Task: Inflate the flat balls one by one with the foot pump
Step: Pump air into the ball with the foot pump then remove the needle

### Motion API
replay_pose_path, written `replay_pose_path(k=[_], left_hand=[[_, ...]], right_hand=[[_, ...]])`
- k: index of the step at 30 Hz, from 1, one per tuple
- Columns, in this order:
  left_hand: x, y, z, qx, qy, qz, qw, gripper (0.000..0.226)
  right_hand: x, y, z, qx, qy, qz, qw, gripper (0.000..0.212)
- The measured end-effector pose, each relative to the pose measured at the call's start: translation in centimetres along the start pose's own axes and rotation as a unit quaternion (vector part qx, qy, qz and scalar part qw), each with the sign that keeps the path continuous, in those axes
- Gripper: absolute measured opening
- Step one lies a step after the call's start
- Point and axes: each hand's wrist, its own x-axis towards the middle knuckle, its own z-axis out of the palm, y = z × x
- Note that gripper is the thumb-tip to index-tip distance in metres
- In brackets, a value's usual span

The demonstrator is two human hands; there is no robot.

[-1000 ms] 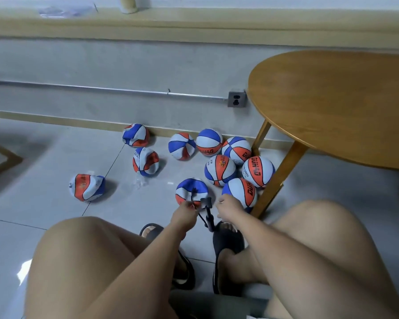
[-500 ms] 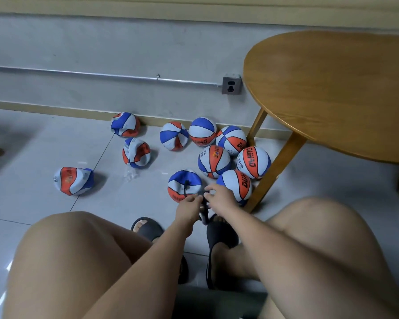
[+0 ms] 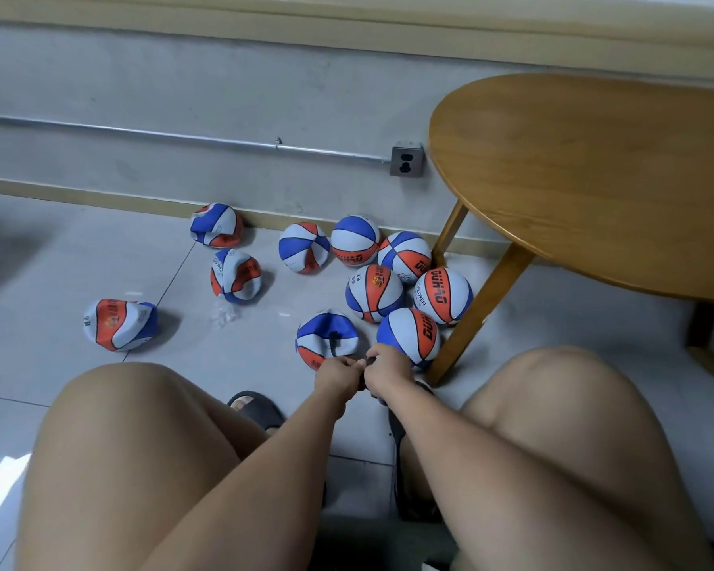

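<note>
Both hands have closed together since 1 second ago, hiding the foot pump beneath them. The left hand (image 3: 339, 375) pinches the black hose (image 3: 331, 344); the right hand (image 3: 388, 366) curls right beside it (round what, I cannot tell). Just ahead of the left fingers lies the flat ball (image 3: 326, 327), valve facing up, with the hose running straight away from the hands into it. 3 more flat balls (image 3: 120, 325) wait further left.

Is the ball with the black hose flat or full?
Flat: the ball sags, its top dented and creased around the hose.
</note>
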Motion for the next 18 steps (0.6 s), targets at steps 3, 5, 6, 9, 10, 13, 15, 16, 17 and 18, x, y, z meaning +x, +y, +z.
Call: replay_pose_path(k=[3,5,6,9,10,13,15,16,17,18], left_hand=[[-0.3,0.0,0.9,0.005,-0.022,0.01,1.0,0.024],[-0.2,0.0,1.6,-0.002,-0.023,0.037,0.999,0.022],[-0.1,-0.1,2.0,-0.004,-0.022,0.048,0.999,0.02],[-0.5,-0.1,3.0,-0.028,-0.035,0.062,0.997,0.014],[-0.6,0.0,3.2,-0.048,-0.042,0.062,0.996,0.011],[-0.5,0.5,3.5,-0.081,-0.057,0.06,0.993,0.011],[-0.4,1.3,3.6,-0.091,-0.052,0.068,0.992,0.017],[-0.4,1.8,3.5,-0.093,-0.048,0.074,0.992,0.02],[-0.5,2.1,3.5,-0.088,-0.045,0.077,0.992,0.021],[-0.5,2.3,3.4,-0.081,-0.043,0.079,0.993,0.023]], right_hand=[[-0.5,0.9,-0.8,0.019,0.008,0.019,1.0,0.028],[-0.5,1.7,-1.8,0.041,0.015,0.022,0.999,0.026],[-0.5,2.0,-2.3,0.055,0.017,0.023,0.998,0.027],[0.6,3.3,-3.5,0.085,0.011,0.047,0.995,0.023],[1.2,3.9,-3.8,0.097,0.005,0.049,0.994,0.017],[1.6,3.9,-5.2,0.139,-0.012,0.046,0.989,0.004],[2.0,4.0,-6.0,0.153,-0.013,0.032,0.988,0.006],[2.1,4.0,-6.2,0.152,-0.013,0.02,0.988,0.008],[2.3,4.1,-6.4,0.146,-0.013,0.014,0.989,0.008],[2.5,4.3,-6.4,0.143,-0.01,0.01,0.99,0.008]])
